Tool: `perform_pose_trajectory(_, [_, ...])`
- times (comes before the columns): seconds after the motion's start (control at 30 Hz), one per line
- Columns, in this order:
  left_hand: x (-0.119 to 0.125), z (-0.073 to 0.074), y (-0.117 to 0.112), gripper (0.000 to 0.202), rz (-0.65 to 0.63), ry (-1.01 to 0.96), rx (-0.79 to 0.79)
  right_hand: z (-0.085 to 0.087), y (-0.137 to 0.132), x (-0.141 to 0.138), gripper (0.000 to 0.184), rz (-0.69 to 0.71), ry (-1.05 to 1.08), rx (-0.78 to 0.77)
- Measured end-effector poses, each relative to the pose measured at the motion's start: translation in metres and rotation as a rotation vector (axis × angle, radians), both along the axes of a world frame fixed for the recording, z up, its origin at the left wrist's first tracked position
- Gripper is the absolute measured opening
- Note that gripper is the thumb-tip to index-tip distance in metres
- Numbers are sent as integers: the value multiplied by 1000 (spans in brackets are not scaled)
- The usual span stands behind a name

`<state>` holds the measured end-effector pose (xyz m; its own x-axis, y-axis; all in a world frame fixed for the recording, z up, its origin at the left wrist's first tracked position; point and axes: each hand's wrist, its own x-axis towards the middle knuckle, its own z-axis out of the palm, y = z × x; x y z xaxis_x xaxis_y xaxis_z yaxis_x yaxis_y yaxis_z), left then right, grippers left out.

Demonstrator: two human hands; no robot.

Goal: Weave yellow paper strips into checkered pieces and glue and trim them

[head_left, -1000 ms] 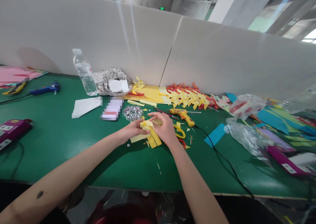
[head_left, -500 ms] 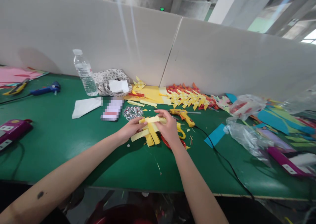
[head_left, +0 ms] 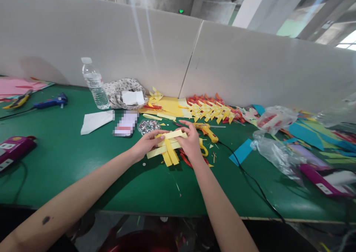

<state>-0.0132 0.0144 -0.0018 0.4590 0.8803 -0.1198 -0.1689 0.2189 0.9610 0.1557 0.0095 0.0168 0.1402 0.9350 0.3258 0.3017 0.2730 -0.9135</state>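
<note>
Both my hands hold a bundle of crossed yellow paper strips (head_left: 168, 148) just above the green table (head_left: 69, 163). My left hand (head_left: 146, 144) pinches the strips from the left side. From the right, my right hand (head_left: 190, 142) grips them, fingers curled over a pale yellow strip that lies across the top. Darker yellow strips hang down below my fingers. Red-handled scissors (head_left: 186, 160) and yellow-handled scissors (head_left: 203, 148) lie under and beside my right hand.
A yellow glue gun (head_left: 207, 129) with a black cord lies right of my hands. A dish of googly eyes (head_left: 149, 126), a phone (head_left: 125, 123), a white paper (head_left: 94, 120), a water bottle (head_left: 94, 83) and finished yellow-and-red paper pieces (head_left: 214, 109) sit behind. Plastic bags (head_left: 275, 150) lie right.
My hands have lifted and turned the strips; a pale strip has been brought across the top. The red scissors under my right hand have come into view.
</note>
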Motion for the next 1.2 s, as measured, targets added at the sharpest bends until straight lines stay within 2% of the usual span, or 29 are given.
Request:
perform_pose_trajectory(0.2, [-1,0,0,37,65,54,-17,-1,1,-2,47,65,103,-30])
perform_pose_trajectory(0.3, [0,2,0,34,109,69,-40,-1,1,-2,48,90,85,-33])
perform_pose_trajectory(0.47, [2,2,0,33,93,25,-87,0,0,-1,50,80,49,-1])
perform_pose_trajectory(0.73, [1,-1,2,29,93,116,-76,-2,0,-2,61,35,82,19])
perform_pose_trajectory(0.9, [1,-1,3,23,92,71,-98,0,1,-3,65,25,200,8])
perform_pose_trajectory(1.0, [0,-1,4,22,164,-20,-130,4,2,-2,58,-45,296,19])
perform_pose_trajectory(1.1, [-2,-1,7,18,294,-114,-166,4,4,1,54,-115,326,-26])
perform_pose_trajectory(1.2, [-4,0,11,16,421,-190,-206,2,5,2,58,-86,286,-120])
